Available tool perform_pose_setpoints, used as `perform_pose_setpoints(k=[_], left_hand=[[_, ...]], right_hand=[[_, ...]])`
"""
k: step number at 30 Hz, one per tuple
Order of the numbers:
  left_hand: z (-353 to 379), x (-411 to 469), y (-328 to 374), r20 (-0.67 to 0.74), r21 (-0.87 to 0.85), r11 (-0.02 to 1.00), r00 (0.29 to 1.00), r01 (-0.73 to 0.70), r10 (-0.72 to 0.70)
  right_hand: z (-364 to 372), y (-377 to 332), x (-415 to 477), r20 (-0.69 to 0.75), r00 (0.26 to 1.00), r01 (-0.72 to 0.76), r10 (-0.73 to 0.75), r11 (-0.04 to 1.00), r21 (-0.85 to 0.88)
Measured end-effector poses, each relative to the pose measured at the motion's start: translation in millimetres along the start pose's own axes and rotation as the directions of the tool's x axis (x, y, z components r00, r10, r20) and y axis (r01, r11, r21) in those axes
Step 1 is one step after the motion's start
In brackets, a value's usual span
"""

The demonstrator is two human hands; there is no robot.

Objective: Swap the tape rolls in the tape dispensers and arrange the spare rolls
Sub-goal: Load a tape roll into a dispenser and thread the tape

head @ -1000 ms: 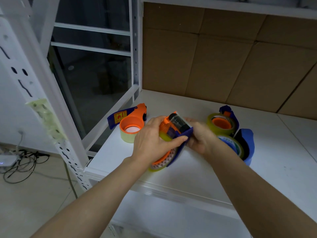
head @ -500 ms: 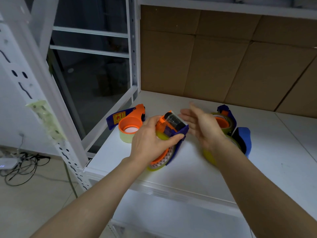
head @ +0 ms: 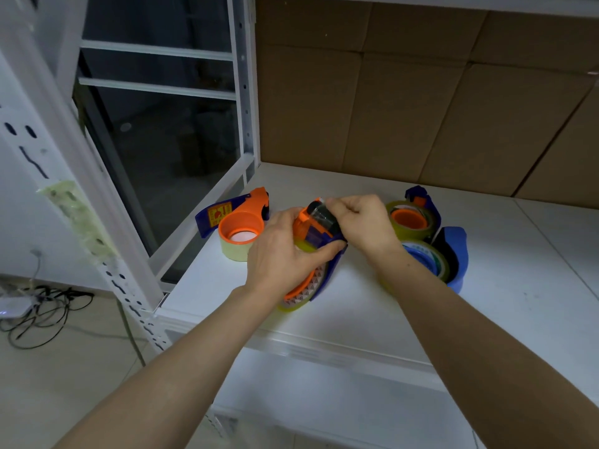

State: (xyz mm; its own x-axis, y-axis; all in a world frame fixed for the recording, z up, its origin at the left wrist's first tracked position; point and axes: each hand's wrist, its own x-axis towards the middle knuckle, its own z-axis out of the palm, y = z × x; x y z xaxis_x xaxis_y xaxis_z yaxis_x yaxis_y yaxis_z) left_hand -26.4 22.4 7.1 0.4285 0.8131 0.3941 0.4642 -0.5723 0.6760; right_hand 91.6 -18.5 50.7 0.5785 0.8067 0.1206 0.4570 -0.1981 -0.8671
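Gripping the orange-and-blue tape dispenser (head: 316,234) in left hand (head: 278,254), nose tilted toward right hand (head: 363,222) pinching its roller end.

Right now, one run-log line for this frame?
step: swapping roll | left hand: grips tape dispenser | right hand: pinches at its top | shelf: three more dispensers, untouched

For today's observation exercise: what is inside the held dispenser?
The dispenser holds a yellowish tape roll on an orange hub. The left hand covers most of it.
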Motion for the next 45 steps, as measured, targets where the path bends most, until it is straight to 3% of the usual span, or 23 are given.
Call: perform_pose_setpoints(k=[2,8,14,16,18,20,30,42,45], left_hand=[[-0.3,0.7,0.3,0.006,-0.004,1.0,1.0,-0.001,0.001],[0.0,2.3,4.4,0.005,0.012,1.0,1.0,-0.002,0.002],[0.4,5.7,6.7,0.072,0.02,1.0,0.997,0.004,-0.005],[-5.0,7.0,2.7,0.154,-0.168,0.984,0.987,0.058,-0.032],[-9.4,8.9,-0.9,0.207,-0.41,0.898,0.975,0.158,-0.078],[-10.9,11.3,-3.0,0.181,-0.472,0.866,0.98,0.164,-0.087],[-8.2,16.5,-3.9,0.146,-0.519,0.837,0.983,0.175,-0.115],[-6.4,28.0,-1.9,0.173,-0.415,0.894,0.979,0.17,-0.106],[-5.9,26.1,0.4,0.159,-0.407,0.897,0.98,0.172,-0.116]], right_hand=[[-1.3,1.2,-1.6,0.041,0.999,-0.022,0.019,0.997,0.074],[-6.2,-3.8,2.3,0.059,0.993,-0.103,0.099,0.993,0.054],[-5.6,-14.8,5.6,0.072,0.997,0.035,-0.015,0.959,-0.281],[-6.3,-13.1,6.0,0.098,0.995,0.04,-0.016,0.968,-0.246],[-6.2,-11.9,4.5,0.119,0.993,0.049,-0.024,0.975,-0.216],[-4.2,-11.3,3.7,0.108,0.993,0.076,-0.052,0.969,-0.233],[0.8,-7.7,-3.8,-0.004,0.992,0.117,-0.127,0.923,-0.367],[4.9,1.5,-2.0,-0.074,0.975,0.14,-0.208,0.843,-0.519],[1.8,3.8,2.2,-0.038,0.991,0.114,-0.131,0.949,-0.294]])
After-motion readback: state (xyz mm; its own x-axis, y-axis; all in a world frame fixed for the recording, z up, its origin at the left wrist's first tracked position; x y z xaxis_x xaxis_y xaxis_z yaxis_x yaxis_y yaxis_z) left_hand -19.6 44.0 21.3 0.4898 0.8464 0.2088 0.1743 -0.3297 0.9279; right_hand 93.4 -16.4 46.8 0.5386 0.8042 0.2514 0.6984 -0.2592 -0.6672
